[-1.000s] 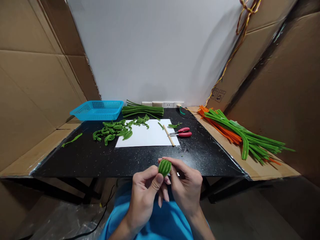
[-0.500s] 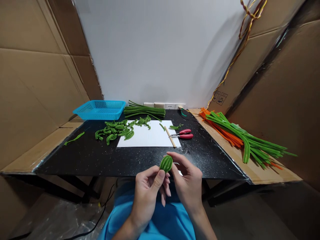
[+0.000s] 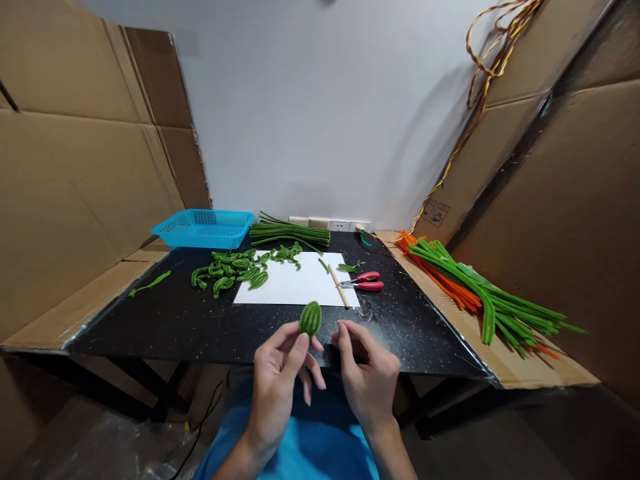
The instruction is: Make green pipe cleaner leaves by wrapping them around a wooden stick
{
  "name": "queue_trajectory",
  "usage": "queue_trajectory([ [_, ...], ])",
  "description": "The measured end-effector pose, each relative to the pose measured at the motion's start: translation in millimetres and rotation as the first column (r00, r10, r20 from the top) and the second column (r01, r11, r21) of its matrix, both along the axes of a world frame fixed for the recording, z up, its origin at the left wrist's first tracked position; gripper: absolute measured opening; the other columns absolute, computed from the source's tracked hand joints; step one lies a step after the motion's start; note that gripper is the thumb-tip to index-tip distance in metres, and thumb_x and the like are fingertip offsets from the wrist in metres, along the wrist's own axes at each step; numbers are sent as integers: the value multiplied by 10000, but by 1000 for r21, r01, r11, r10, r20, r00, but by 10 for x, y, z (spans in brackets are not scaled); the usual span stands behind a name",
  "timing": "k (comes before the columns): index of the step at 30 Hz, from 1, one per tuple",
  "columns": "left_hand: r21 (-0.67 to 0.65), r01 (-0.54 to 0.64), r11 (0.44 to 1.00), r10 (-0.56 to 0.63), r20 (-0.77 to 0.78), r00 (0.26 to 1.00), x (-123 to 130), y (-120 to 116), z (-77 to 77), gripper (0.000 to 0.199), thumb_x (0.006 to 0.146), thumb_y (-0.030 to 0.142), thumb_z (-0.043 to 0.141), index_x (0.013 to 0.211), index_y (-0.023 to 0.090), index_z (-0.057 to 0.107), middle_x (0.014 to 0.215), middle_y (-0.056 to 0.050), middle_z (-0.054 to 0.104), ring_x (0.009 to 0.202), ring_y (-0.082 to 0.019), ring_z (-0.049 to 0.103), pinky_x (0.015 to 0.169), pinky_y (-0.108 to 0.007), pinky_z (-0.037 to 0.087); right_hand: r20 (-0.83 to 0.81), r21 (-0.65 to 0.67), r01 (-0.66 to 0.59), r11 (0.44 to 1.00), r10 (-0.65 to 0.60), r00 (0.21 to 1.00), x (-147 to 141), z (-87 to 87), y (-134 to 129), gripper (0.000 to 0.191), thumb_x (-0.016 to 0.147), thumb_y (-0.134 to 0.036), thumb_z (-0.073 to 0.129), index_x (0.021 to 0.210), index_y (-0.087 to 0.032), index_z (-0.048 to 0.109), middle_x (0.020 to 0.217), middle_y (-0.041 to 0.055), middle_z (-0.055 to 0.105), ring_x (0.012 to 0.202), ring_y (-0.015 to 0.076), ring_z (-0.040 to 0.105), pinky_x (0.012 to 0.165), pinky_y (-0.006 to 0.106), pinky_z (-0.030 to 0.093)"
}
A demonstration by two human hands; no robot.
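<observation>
A small oval leaf of coiled green pipe cleaner (image 3: 311,319) stands upright between the thumb and fingers of my left hand (image 3: 279,373), above the table's front edge. Apart from it, to the right, is my right hand (image 3: 369,370), its fingers curled and the thumb and index tips pressed together. Whatever that pinch may hold is too small or hidden to see. Beyond the hands lies a white sheet of paper (image 3: 290,287). Across its right part rest a thin wooden stick (image 3: 339,285) and red-handled pliers (image 3: 367,282). A pile of similar green pipe-cleaner pieces (image 3: 230,268) covers the left of the sheet.
At the back left stands a blue plastic basket (image 3: 203,230). A bundle of dark green pipe cleaners (image 3: 293,232) lies beside it. Bright green pipe cleaners (image 3: 480,283) and orange ones (image 3: 455,285) lie on cardboard at the right. Cardboard walls (image 3: 90,153) flank the black table (image 3: 150,327).
My hands have moved apart. The left one has carried the leaf a little left and up, and the right one has come off it, its fingers curling in. The camera view has tilted slightly.
</observation>
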State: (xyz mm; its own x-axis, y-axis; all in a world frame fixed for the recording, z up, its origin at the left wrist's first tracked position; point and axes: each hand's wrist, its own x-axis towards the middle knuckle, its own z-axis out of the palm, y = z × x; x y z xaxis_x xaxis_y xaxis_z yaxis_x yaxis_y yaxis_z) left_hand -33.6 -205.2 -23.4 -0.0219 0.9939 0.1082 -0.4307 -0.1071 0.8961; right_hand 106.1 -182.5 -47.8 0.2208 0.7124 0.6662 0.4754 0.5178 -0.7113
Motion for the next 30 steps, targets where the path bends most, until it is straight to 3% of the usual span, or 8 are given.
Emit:
queue_trajectory([
  [7, -74, -45, 996, 55, 140, 989, -134, 107, 239, 622, 904, 454, 725, 1446, 325, 449, 930, -12, 644, 530, -106, 625, 330, -148, 397, 35, 110, 40, 993, -44, 998, -53, -6, -4, 141, 984, -235, 611, 935, -166, 725, 750, 28, 746, 599, 136, 719, 628, 198, 597],
  [12, -41, -56, 998, 63, 181, 981, -280, 309, 342, 409, 869, 375, 776, 1210, 206, 626, 908, -15, 609, 541, -60, 532, 347, -126, 369, 65, 190, 69, 979, -82, 995, -27, -83, 19, 158, 976, -243, 629, 941, -150, 752, 791, 55, 774, 607, 145, 740, 637, 191, 600],
  [18, -28, 38, 999, -29, 293, 956, -282, 744, 604, 355, 823, 270, 789, 1138, 166, 663, 916, -7, 584, 547, -39, 535, 354, -123, 346, 48, 362, 174, 916, -205, 978, -42, -301, 115, 120, 948, -183, 673, 986, -149, 781, 833, 76, 801, 651, 168, 771, 678, 199, 605],
  [21, 20, 89, 996, -91, 111, 990, -275, 1093, 766, 362, 795, 301, 811, 1090, 175, 642, 959, -26, 632, 583, -73, 618, 366, -141, 370, 40, 375, 160, 913, -188, 981, -48, -332, 130, 113, 938, -180, 686, 1002, -156, 776, 827, 71, 794, 643, 165, 764, 659, 201, 601],
  [23, 120, 135, 983, -115, -160, 980, -322, 1391, 826, 339, 790, 349, 811, 1002, 170, 617, 916, -38, 664, 563, -115, 655, 369, -171, 389, 55, 359, 113, 926, -142, 988, -53, -305, 112, 112, 946, -166, 662, 1000, -160, 761, 817, 69, 782, 641, 162, 753, 640, 205, 594],
  [25, 201, 201, 959, -89, -459, 884, -424, 1700, 812, 310, 832, 408, 746, 971, 172, 601, 844, -52, 706, 505, -158, 664, 365, -205, 378, 77, 362, 67, 930, -102, 992, -62, -264, 88, 123, 954, -152, 636, 1001, -165, 748, 795, 62, 764, 632, 154, 738, 623, 203, 584],
  [27, 278, 194, 941, 45, -671, 740, -576, 1958, 725, 259, 885, 414, 661, 982, 178, 618, 802, -58, 738, 500, -174, 662, 409, -232, 391, 92, 365, 44, 930, -83, 992, -78, -236, 72, 129, 955, -139, 623, 1001, -167, 741, 769, 55, 747, 606, 145, 715, 602, 204, 572],
  [30, 424, 124, 897, 296, -784, 546, -840, 2151, 526, 318, 935, 400, 579, 1169, 208, 676, 890, -55, 793, 590, -185, 693, 597, -280, 473, 82, 370, 54, 927, -90, 993, -106, -245, 82, 127, 951, -130, 624, 1001, -167, 735, 750, 51, 731, 575, 136, 684, 581, 211, 556],
])
